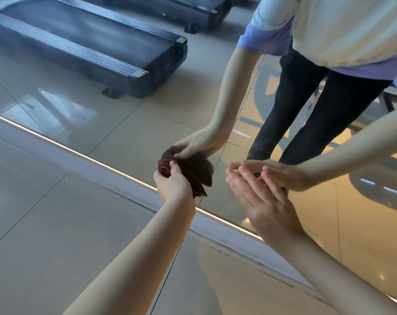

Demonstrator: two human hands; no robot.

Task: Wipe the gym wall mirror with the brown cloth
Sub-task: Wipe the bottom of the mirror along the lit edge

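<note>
The wall mirror [129,123] fills the upper part of the view, and its lower edge runs diagonally above a pale baseboard. My left hand [172,185] grips the bunched brown cloth [193,172] and holds it against the glass near that lower edge. My right hand [261,196] is beside it on the right, with straight fingers whose tips touch the mirror. Both hands and the cloth show again as reflections in the glass.
A lit strip [79,153] lines the mirror's bottom edge above the baseboard [63,164]. Tiled floor [45,235] lies below. Reflected in the glass are black treadmills [97,48] and my own body in a pale top and dark trousers.
</note>
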